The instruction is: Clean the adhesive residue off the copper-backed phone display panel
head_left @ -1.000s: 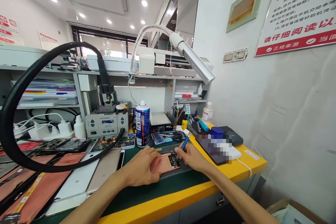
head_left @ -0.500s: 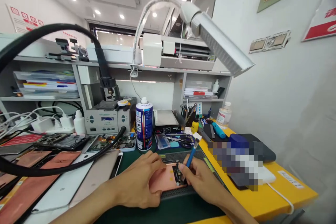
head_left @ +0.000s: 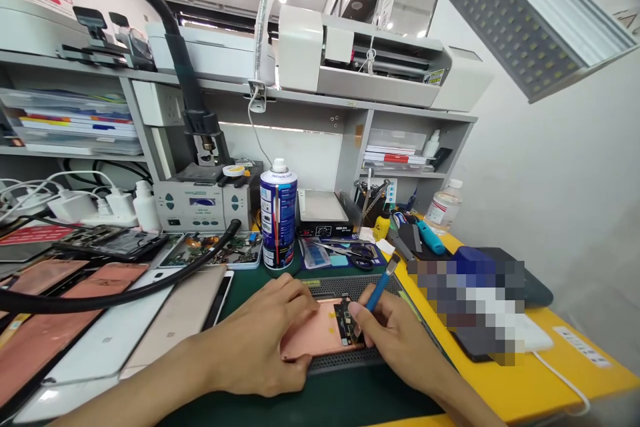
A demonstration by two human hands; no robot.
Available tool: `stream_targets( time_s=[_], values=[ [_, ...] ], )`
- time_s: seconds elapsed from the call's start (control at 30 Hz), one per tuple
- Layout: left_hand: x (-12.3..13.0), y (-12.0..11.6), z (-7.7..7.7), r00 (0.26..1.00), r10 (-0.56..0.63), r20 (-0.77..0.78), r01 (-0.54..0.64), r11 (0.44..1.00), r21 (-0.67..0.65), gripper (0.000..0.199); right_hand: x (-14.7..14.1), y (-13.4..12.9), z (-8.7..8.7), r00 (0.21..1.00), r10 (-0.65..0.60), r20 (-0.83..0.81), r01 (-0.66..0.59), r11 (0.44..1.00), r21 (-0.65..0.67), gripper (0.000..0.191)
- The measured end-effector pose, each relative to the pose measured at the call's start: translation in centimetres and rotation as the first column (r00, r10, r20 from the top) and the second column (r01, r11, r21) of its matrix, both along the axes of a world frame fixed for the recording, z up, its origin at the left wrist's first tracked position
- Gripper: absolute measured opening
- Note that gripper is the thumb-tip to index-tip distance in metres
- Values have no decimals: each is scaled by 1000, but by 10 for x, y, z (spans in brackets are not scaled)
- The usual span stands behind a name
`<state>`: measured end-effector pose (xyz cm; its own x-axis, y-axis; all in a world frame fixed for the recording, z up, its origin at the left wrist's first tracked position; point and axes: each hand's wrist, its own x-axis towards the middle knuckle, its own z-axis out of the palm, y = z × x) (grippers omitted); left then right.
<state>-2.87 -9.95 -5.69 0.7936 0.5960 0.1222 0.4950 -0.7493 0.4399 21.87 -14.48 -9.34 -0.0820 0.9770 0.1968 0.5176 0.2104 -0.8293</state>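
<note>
My left hand grips a copper-pink phone frame, with thumb and fingers on its opposite edges. A small dark circuit board lies at the frame's right end. My right hand is closed around a blue-handled tool, which slants up to the right and has a flat grey upper end. Its lower tip is down at the circuit board, mostly hidden by my fingers. Under the frame is a grey perforated pad on a dark green mat.
Several phone housings lie at the left, below a curving black hose. A blue spray can stands behind my hands, near scissors. A grey rework station is at the back left; a yellow surface runs along the right.
The view has shifted closer and lower, so the shelves and lamp sit higher and larger. Both hands keep their hold on the frame and the blue-handled tool, with little visible movement.
</note>
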Motion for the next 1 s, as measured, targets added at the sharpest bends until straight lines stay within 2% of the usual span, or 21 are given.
stream_targets(
  time_s=[0.13, 0.27, 0.37, 0.53, 0.67, 0.73, 0.8, 0.93, 1.0],
  values=[
    [0, -1, 4, 1000, -10, 8, 10, 1000, 0, 40, -3, -2, 4, 999, -39, -6, 39, 999, 23, 34],
    [-1, -2, 7, 1000, -8, 0, 8, 1000, -2, 40, -5, -3, 5, 999, 7, -34, -7, 1000, -4, 37],
    [-2, -3, 8, 1000, -11, -9, 11, 1000, 5, 40, -4, -3, 4, 999, -23, -41, 23, 1000, 3, 34],
    [-2, -2, 5, 1000, -13, -11, 14, 999, 29, 40, -4, -5, 4, 998, 5, -62, -7, 1000, -29, 36],
    [-3, 0, -1, 1000, -20, 8, 20, 998, 62, 37, -6, -5, 4, 998, -38, -53, 39, 999, 3, 36],
    [-3, 1, -3, 1000, -22, 12, 21, 997, 74, 35, -6, -5, 4, 998, -24, -65, 23, 1000, -17, 38],
    [-4, 0, -3, 1000, -22, 8, 21, 997, 78, 34, -5, -4, 3, 998, -21, -54, 19, 999, -32, 38],
    [-5, -1, -2, 1000, -19, 6, 19, 997, 73, 36, -4, -4, 3, 995, -96, 3, 96, 995, 22, 37],
    [-5, -1, -1, 1000, -18, -1, 18, 997, 76, 36, -4, -4, 4, 998, -59, -18, 59, 998, -17, 40]
  ],
)
